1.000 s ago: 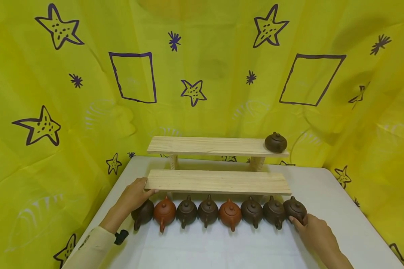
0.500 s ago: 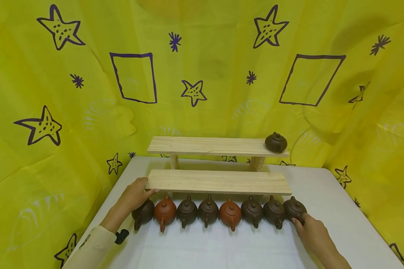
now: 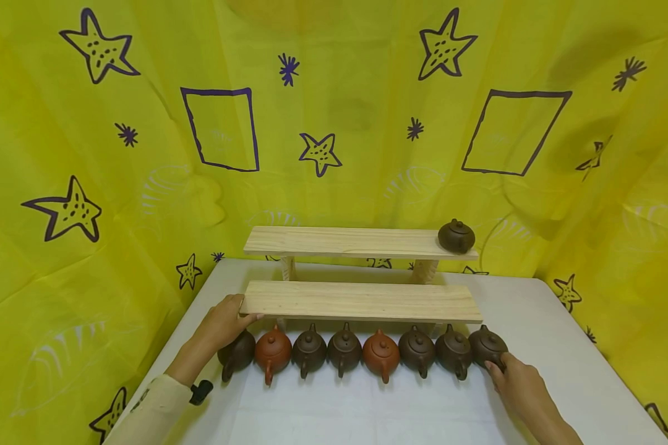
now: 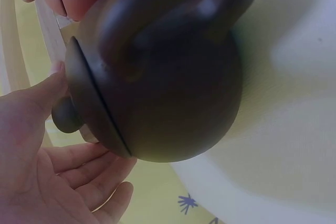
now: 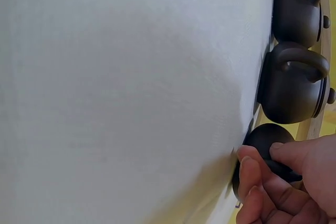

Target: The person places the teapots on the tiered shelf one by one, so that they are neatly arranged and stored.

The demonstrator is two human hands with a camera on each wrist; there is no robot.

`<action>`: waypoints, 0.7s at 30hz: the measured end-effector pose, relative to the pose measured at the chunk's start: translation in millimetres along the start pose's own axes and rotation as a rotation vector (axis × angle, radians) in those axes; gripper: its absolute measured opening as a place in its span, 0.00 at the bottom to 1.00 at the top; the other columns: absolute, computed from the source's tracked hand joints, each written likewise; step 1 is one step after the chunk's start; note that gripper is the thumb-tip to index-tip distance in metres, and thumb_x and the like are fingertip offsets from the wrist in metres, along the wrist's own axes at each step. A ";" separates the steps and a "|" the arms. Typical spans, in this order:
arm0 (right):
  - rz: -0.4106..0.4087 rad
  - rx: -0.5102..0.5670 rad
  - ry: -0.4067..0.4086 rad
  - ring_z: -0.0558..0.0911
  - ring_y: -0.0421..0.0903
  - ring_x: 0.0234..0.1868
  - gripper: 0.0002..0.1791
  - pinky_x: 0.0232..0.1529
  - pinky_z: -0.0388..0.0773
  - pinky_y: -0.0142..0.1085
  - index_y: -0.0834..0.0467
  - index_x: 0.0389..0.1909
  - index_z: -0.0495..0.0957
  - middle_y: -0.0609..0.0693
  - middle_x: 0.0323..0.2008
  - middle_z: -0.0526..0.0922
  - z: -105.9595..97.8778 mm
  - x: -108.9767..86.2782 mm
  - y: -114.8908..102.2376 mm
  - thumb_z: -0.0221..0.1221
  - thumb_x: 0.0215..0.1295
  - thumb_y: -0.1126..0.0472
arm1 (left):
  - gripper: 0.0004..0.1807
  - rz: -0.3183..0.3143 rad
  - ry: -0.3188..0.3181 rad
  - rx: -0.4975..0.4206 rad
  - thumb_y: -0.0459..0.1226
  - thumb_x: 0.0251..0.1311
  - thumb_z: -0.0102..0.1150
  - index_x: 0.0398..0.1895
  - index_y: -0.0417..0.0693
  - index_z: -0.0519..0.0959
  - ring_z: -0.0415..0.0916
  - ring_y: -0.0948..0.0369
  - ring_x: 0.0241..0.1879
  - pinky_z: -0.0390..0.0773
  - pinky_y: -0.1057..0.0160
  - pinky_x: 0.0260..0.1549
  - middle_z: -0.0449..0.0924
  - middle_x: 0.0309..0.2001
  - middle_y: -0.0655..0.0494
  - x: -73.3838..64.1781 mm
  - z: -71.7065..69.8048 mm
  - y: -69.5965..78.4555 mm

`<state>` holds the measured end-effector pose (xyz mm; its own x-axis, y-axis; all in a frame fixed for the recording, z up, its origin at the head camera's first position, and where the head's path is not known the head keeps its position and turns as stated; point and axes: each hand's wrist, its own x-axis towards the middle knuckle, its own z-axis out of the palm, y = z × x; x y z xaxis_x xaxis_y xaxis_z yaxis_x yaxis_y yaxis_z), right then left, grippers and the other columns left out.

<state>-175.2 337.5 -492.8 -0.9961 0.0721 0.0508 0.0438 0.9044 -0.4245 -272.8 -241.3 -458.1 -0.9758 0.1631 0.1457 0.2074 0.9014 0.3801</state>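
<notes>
A row of several teapots, handles toward me, stands on the table before the lower wooden shelf (image 3: 362, 300). My right hand (image 3: 526, 386) pinches the handle of the dark brown teapot (image 3: 486, 343) at the row's right end; in the right wrist view, thumb and fingers (image 5: 251, 167) close on that handle. My left hand (image 3: 218, 324) grips the lower shelf's left end, thumb along its front edge. Just below it sits the leftmost dark teapot (image 3: 237, 353), which fills much of the left wrist view and hides part of the fingers (image 4: 100, 177). An orange-red teapot (image 3: 273, 350) stands beside it.
Behind, a higher wooden shelf (image 3: 339, 241) carries one dark teapot (image 3: 456, 236) at its right end. A second orange-red teapot (image 3: 381, 352) stands mid-row. The white table (image 3: 334, 417) meets a yellow curtain (image 3: 356, 93) at the back and sides.
My right hand has shifted very slightly at the rightmost teapot's handle. The left hand, the shelves and the teapots stay where they were.
</notes>
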 end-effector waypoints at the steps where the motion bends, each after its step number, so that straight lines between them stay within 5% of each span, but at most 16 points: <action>1: 0.000 0.003 0.003 0.72 0.49 0.24 0.15 0.27 0.67 0.41 0.62 0.30 0.69 0.50 0.20 0.73 -0.3 0.5 -0.1 0.57 0.79 0.60 | 0.34 -0.003 -0.001 -0.001 0.46 0.69 0.69 0.61 0.22 0.74 0.80 0.35 0.56 0.76 0.35 0.55 0.80 0.56 0.27 0.1 -0.3 0.2; 21: -0.013 0.032 0.038 0.74 0.45 0.21 0.15 0.25 0.68 0.39 0.61 0.29 0.72 0.46 0.19 0.78 -9.6 8.2 6.9 0.56 0.80 0.61 | 0.33 -0.013 -0.008 -0.004 0.46 0.69 0.69 0.59 0.23 0.74 0.81 0.39 0.51 0.78 0.37 0.53 0.81 0.52 0.30 0.3 -3.2 2.3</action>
<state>-182.3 348.4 -486.6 -0.9929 0.0774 0.0905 0.0283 0.8916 -0.4520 -272.4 -240.4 -454.3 -0.9790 0.1542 0.1330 0.1944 0.9021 0.3852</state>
